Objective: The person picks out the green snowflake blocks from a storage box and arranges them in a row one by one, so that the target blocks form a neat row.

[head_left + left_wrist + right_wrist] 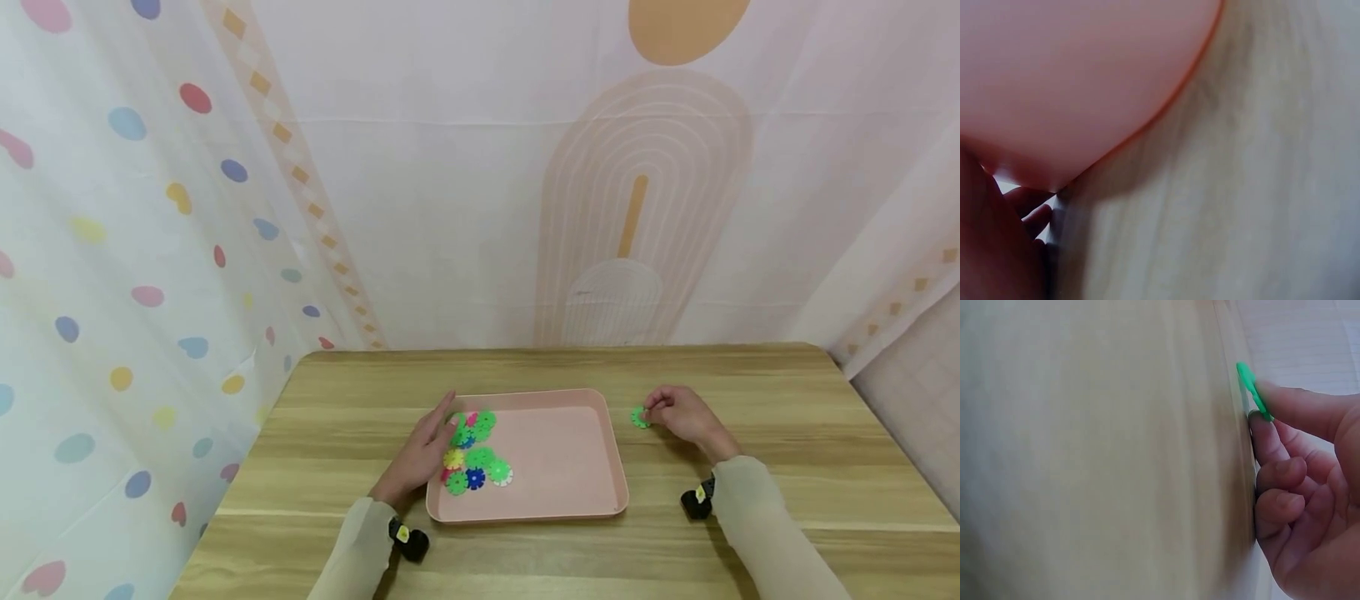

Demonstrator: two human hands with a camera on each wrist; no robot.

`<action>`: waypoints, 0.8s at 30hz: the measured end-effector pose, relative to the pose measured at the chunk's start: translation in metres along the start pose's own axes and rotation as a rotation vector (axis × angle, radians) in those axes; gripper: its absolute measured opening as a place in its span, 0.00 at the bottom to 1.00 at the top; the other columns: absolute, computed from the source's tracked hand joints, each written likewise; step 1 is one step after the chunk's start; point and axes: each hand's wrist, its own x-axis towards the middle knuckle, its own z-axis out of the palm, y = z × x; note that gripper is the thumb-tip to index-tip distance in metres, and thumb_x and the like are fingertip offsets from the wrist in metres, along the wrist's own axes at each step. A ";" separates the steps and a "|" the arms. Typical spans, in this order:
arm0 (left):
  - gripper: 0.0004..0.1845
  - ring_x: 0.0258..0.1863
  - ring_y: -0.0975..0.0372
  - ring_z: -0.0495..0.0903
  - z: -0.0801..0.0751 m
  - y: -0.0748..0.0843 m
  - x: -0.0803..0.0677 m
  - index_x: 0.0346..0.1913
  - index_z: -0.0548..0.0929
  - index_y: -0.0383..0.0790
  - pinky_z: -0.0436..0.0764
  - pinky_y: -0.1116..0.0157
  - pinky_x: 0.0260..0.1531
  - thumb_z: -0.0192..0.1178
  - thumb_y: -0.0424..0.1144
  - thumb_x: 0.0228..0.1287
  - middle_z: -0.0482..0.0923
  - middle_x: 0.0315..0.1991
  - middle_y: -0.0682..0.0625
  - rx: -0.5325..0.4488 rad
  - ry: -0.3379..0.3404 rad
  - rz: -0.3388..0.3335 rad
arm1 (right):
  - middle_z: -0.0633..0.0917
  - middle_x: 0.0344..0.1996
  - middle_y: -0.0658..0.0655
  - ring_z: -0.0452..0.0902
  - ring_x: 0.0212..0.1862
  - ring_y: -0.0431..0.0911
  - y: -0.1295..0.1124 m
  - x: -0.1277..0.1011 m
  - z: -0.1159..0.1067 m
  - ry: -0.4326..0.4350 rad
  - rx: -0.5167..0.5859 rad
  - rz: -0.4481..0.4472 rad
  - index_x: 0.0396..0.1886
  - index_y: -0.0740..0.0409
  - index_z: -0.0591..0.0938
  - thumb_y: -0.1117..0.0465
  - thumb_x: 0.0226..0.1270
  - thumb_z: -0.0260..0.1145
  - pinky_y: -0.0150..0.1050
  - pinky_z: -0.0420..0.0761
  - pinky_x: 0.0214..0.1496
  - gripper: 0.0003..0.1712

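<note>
right hand (1310, 506) pinches green disc (1252, 390) at fingertips | left hand (422, 454) flat against tray (570, 500)

We find no writing, label, brand, number or sign that we can read in any of the views (the backdrop cloth (480, 167) carries only coloured spots and arch shapes, and the pieces in the pink tray (577, 450) show no marks).

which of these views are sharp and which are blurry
Head view: evenly lit, sharp on the pink tray and both hands. Left wrist view: too close, the tray edge and table are soft. Right wrist view: table smeared, only the right hand pinching the green disc reads clearly.
</note>
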 end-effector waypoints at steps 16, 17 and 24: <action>0.31 0.78 0.44 0.43 0.000 -0.001 0.000 0.80 0.50 0.60 0.43 0.35 0.71 0.41 0.57 0.78 0.47 0.80 0.47 -0.013 0.007 0.007 | 0.79 0.29 0.54 0.71 0.33 0.45 0.003 0.003 0.004 0.031 -0.054 -0.048 0.37 0.66 0.80 0.67 0.64 0.67 0.38 0.73 0.37 0.06; 0.31 0.78 0.44 0.43 0.000 -0.001 0.001 0.80 0.50 0.60 0.43 0.35 0.71 0.40 0.57 0.78 0.47 0.80 0.47 -0.010 0.010 0.011 | 0.79 0.29 0.54 0.71 0.33 0.45 0.003 0.003 0.004 0.031 -0.053 -0.048 0.37 0.66 0.80 0.67 0.64 0.67 0.38 0.73 0.37 0.06; 0.31 0.78 0.45 0.42 0.001 -0.001 0.001 0.79 0.49 0.63 0.43 0.35 0.72 0.40 0.58 0.78 0.46 0.80 0.49 -0.027 0.002 -0.012 | 0.77 0.28 0.54 0.69 0.33 0.46 0.004 0.004 0.003 0.024 -0.058 -0.042 0.41 0.67 0.80 0.66 0.65 0.67 0.39 0.71 0.37 0.09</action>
